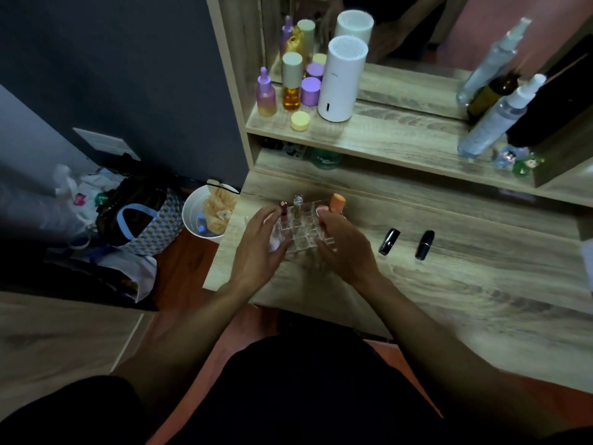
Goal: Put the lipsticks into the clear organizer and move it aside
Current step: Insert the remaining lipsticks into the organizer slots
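The clear organizer (303,234) stands near the left end of the wooden dresser top (449,284). My left hand (260,248) grips its left side and my right hand (345,248) grips its right side. Three tubes stand upright in its back cells: a red lipstick (283,209), a clear-capped one (298,202) and an orange one (336,202). Two black lipsticks (389,241) (425,245) lie on the dresser top to the right of my right hand, apart from the organizer.
A shelf (369,139) above holds purple and amber bottles (292,88), a white cylinder device (341,80) and spray bottles (495,118) before a mirror. Left of the dresser, on the floor, are a white bin (199,213) and bags (138,216).
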